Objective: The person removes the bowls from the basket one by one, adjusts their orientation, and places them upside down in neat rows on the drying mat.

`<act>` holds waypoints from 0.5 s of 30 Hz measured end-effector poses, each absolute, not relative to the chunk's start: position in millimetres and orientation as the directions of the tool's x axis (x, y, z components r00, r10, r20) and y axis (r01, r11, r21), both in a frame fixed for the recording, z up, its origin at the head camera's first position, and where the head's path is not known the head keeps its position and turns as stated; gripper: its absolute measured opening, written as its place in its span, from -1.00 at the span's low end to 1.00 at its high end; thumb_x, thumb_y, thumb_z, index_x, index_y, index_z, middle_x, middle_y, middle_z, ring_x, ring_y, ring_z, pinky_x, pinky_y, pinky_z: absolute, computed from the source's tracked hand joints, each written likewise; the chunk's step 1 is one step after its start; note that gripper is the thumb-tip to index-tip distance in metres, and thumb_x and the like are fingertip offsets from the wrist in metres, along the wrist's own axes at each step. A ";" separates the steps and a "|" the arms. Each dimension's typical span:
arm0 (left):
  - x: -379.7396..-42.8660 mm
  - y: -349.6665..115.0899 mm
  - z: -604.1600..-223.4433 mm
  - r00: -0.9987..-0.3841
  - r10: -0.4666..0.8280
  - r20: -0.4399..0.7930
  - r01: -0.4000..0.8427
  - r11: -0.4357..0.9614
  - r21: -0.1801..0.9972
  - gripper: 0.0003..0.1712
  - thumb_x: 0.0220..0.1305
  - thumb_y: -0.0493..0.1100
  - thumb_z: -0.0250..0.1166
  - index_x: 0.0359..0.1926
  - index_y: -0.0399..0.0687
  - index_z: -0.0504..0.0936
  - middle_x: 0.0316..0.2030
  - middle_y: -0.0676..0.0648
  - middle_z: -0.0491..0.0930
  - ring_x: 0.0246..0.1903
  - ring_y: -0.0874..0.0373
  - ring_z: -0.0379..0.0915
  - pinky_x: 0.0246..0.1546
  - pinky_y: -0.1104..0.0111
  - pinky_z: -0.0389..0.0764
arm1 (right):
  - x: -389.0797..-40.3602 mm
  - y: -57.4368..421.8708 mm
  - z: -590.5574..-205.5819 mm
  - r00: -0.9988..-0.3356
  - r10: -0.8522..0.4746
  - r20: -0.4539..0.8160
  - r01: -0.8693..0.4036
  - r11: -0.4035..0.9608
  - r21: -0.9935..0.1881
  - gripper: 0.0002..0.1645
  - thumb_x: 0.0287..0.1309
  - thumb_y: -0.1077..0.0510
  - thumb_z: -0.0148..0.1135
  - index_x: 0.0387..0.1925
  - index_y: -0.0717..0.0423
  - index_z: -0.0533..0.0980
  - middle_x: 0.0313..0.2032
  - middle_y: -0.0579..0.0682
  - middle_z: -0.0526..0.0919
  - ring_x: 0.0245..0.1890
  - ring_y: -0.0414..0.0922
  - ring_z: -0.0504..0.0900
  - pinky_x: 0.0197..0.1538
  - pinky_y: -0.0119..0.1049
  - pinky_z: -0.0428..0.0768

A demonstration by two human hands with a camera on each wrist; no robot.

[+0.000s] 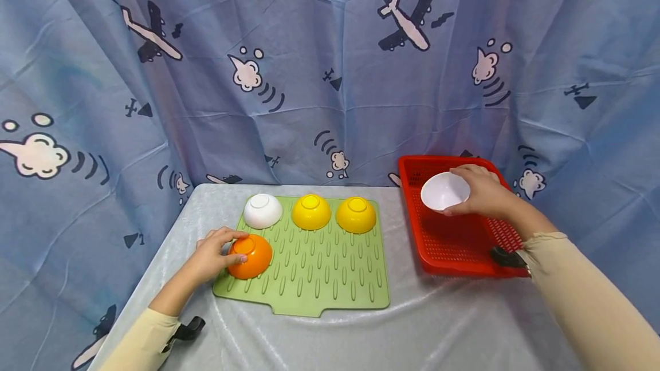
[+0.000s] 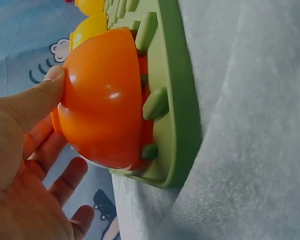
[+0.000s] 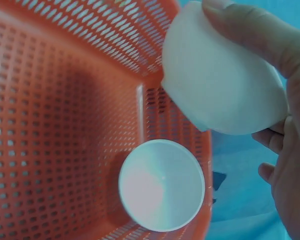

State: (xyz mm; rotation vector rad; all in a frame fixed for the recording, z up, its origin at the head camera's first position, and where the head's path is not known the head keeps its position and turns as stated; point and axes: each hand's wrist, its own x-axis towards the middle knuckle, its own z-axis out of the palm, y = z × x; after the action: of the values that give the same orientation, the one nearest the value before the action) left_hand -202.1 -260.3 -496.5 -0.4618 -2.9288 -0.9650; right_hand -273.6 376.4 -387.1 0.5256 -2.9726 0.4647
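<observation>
An orange bowl [image 1: 259,262] sits upside down at the left front of a green drying mat [image 1: 330,279]. My left hand [image 1: 213,253] pinches it near its base, thumb on one side and fingers on the other; in the left wrist view, the bowl's rim [image 2: 139,95] rests on the mat's ridges. Over the red basket [image 1: 419,239], my right hand [image 1: 482,193] grips a white bowl [image 1: 443,192] by its edge, tilted. A second white bowl [image 3: 162,185] is inside the basket in the right wrist view, its open side showing.
Along the mat's back edge, a white bowl [image 1: 263,212] and two yellow bowls [image 1: 311,213] stand upside down. The light grey cloth [image 1: 361,339] covers the table. A blue patterned curtain [image 1: 309,73] hangs close behind the mat and basket.
</observation>
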 end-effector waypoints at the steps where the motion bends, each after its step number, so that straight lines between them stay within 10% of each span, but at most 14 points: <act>1: -202.0 -260.1 -496.4 -0.956 0.270 0.111 0.283 0.766 0.577 -0.40 0.11 0.03 0.57 0.20 0.10 0.68 0.02 0.03 0.64 0.13 -0.07 0.39 0.04 -0.01 0.15 | -271.2 375.1 -384.1 -0.937 -0.317 0.147 -0.348 0.891 -0.293 0.29 -0.32 -0.29 0.70 0.35 0.33 0.39 0.31 0.37 0.37 0.34 0.35 0.23 0.20 0.35 0.16; 15: -202.8 -259.7 -493.7 -0.955 0.277 0.111 0.288 0.761 0.582 -0.41 0.11 0.01 0.57 0.18 0.09 0.69 0.01 0.03 0.65 0.11 -0.06 0.39 0.01 0.05 0.15 | -232.8 351.3 -368.3 -0.935 -0.218 0.281 -0.334 0.806 -0.489 0.24 -0.29 -0.10 0.75 0.41 0.23 0.34 0.37 0.29 0.31 0.38 0.30 0.16 0.24 0.33 0.27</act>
State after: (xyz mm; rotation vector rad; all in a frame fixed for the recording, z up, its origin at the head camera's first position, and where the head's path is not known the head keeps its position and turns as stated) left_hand -202.8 -259.7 -493.7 -0.4702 -2.9305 -0.9730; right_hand -232.8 351.3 -368.3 0.4304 -2.7816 0.8111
